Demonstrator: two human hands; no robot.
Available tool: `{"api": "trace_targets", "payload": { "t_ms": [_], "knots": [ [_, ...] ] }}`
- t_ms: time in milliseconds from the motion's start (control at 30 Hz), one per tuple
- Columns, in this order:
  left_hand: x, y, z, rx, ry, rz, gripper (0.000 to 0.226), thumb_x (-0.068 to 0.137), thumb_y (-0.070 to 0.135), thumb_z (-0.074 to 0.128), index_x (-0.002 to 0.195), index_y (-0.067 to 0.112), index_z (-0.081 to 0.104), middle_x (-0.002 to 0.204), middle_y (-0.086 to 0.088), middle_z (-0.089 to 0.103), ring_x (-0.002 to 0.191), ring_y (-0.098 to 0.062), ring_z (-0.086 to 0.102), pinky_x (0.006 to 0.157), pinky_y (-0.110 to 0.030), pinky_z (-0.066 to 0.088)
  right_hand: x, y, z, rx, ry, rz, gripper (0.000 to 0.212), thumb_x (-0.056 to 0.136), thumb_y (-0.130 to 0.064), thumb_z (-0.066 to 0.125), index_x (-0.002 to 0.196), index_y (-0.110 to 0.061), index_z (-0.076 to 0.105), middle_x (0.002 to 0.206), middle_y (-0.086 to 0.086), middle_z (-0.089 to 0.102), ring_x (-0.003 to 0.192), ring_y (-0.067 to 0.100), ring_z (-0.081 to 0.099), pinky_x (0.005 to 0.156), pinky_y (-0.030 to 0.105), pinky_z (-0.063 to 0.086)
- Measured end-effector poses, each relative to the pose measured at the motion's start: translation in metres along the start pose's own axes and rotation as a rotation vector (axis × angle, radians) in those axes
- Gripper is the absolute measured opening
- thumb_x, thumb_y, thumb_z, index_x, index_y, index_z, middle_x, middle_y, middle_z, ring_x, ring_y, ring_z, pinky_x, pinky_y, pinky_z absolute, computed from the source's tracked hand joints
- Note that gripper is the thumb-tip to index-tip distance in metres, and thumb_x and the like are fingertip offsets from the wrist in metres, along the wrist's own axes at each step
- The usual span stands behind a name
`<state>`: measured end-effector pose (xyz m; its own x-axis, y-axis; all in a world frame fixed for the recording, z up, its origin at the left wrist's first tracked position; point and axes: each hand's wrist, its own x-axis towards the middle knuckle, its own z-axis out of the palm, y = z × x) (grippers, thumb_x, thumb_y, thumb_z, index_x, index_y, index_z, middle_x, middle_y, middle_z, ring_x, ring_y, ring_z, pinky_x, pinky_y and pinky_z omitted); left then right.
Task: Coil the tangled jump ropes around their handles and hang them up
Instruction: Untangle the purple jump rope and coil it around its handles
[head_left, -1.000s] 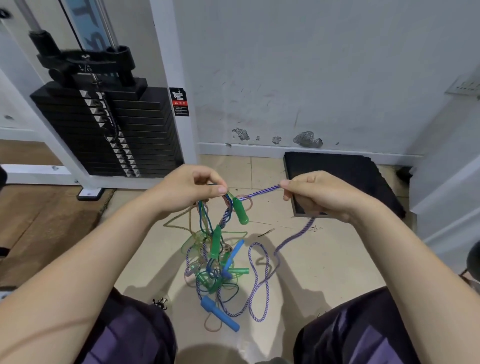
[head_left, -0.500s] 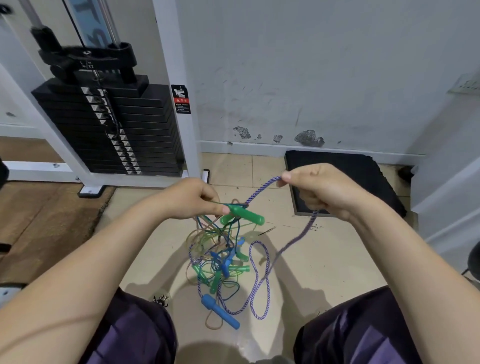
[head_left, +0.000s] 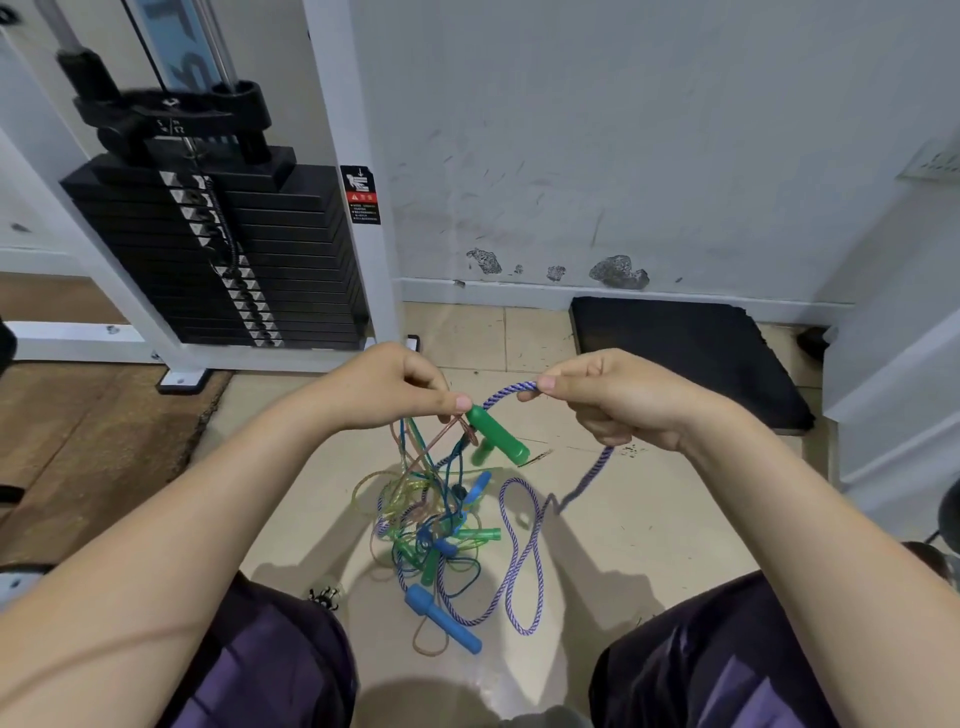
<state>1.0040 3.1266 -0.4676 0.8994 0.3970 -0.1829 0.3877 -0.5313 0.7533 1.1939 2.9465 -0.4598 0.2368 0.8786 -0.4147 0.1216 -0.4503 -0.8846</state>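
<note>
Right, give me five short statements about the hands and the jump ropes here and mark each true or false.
1. The right hand pinches the purple-and-white rope. True.
2. The left hand rests flat on the floor. False: it is raised and grips a bunch of cords at the green handle.
3. A blue handle lies on the floor at the near edge of the tangle. True.
4. The ropes already hang coiled on a hook. False: they lie tangled.
5. The black mat lies on top of the tangle. False: it lies apart, by the wall.
</note>
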Motion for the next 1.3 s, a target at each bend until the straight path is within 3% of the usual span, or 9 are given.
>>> {"api": "trace_targets", "payload": {
  "t_ms": [133, 333, 567, 767, 900, 1033, 1133, 1200, 1300],
  "knots": [
    [0.000, 0.002, 0.001, -0.055, 0.002, 0.008, 0.025, 0.082, 0.041, 0.075, 0.069, 0.020, 0.077, 0.053, 0.011, 0.050, 0.053, -0.002, 0.037, 0.055, -0.021, 0.028, 0.003, 0.002, 0.003, 0.091, 0.002, -0.006, 0.019, 0.099, -0.005, 0.049, 0.100, 0.006, 0.065, 0.056, 0.006, 0.047, 0.046, 0.018, 0.047, 0.050, 0.026, 0.047],
    [0.002, -0.002, -0.002, -0.058, -0.008, 0.027, 0.029, 0.068, 0.056, 0.078, 0.069, 0.026, 0.078, 0.070, -0.016, 0.058, 0.066, -0.015, 0.041, 0.067, -0.030, 0.029, 0.000, -0.002, 0.001, -0.064, 0.011, 0.041, 0.020, 0.095, -0.020, 0.060, 0.083, -0.006, 0.067, 0.049, -0.002, 0.022, 0.045, 0.013, 0.014, 0.048, 0.025, 0.010],
    [0.007, -0.019, -0.002, 0.139, -0.079, -0.005, 0.047, 0.058, 0.068, 0.077, 0.070, 0.023, 0.077, 0.075, -0.018, 0.064, 0.064, -0.013, 0.048, 0.063, -0.029, 0.035, 0.004, 0.001, 0.001, 0.182, 0.085, -0.038, 0.019, 0.098, -0.007, 0.052, 0.093, 0.003, 0.068, 0.056, 0.006, 0.043, 0.048, 0.016, 0.038, 0.049, 0.024, 0.037],
    [0.008, -0.021, 0.001, 0.224, -0.107, -0.027, 0.028, 0.073, 0.047, 0.082, 0.070, 0.020, 0.076, 0.061, 0.001, 0.059, 0.060, -0.009, 0.047, 0.060, -0.028, 0.035, 0.003, -0.001, 0.000, -0.037, 0.039, 0.082, 0.022, 0.096, -0.023, 0.059, 0.089, -0.007, 0.071, 0.052, -0.003, 0.020, 0.046, 0.012, 0.013, 0.044, 0.021, 0.012],
    [0.008, -0.019, 0.001, 0.333, -0.086, -0.049, 0.035, 0.074, 0.049, 0.081, 0.074, 0.015, 0.074, 0.060, 0.003, 0.053, 0.058, -0.010, 0.044, 0.055, -0.026, 0.032, 0.002, -0.001, 0.002, 0.186, -0.025, -0.067, 0.020, 0.098, -0.016, 0.053, 0.103, -0.005, 0.070, 0.050, -0.004, 0.024, 0.044, 0.012, 0.020, 0.044, 0.021, 0.022],
    [0.008, -0.017, 0.012, 0.207, -0.038, 0.001, 0.051, 0.069, 0.048, 0.085, 0.113, 0.028, 0.068, 0.105, 0.007, 0.068, 0.099, -0.011, 0.063, 0.090, -0.027, 0.050, 0.001, -0.007, 0.005, 0.393, -0.115, -0.262, 0.014, 0.092, -0.011, 0.054, 0.098, 0.000, 0.062, 0.076, 0.007, 0.060, 0.060, 0.015, 0.048, 0.062, 0.021, 0.042],
    [0.011, -0.002, 0.029, -0.221, -0.092, 0.126, 0.029, 0.085, 0.025, 0.076, 0.112, 0.021, 0.067, 0.114, 0.003, 0.070, 0.109, -0.010, 0.064, 0.099, -0.025, 0.048, 0.000, -0.013, 0.011, 0.493, -0.160, -0.297, 0.019, 0.092, -0.015, 0.050, 0.099, -0.002, 0.063, 0.057, 0.002, 0.039, 0.049, 0.012, 0.028, 0.051, 0.023, 0.024],
    [0.012, 0.002, 0.036, -0.246, -0.166, 0.116, 0.007, 0.094, 0.015, 0.065, 0.099, 0.010, 0.068, 0.097, -0.006, 0.073, 0.094, -0.014, 0.068, 0.094, -0.028, 0.052, -0.003, -0.019, 0.009, 0.523, -0.105, -0.322, 0.023, 0.091, -0.023, 0.052, 0.097, -0.006, 0.066, 0.049, -0.004, 0.017, 0.043, 0.010, 0.013, 0.047, 0.024, 0.012],
    [0.011, -0.005, 0.033, -0.110, -0.261, 0.010, 0.016, 0.098, 0.018, 0.059, 0.096, 0.004, 0.067, 0.085, -0.006, 0.074, 0.082, -0.013, 0.069, 0.087, -0.026, 0.053, -0.007, -0.019, -0.003, 0.520, 0.037, -0.360, 0.028, 0.088, -0.027, 0.054, 0.102, -0.011, 0.072, 0.048, -0.005, 0.007, 0.042, 0.012, 0.005, 0.047, 0.025, 0.006]
  ]
}}
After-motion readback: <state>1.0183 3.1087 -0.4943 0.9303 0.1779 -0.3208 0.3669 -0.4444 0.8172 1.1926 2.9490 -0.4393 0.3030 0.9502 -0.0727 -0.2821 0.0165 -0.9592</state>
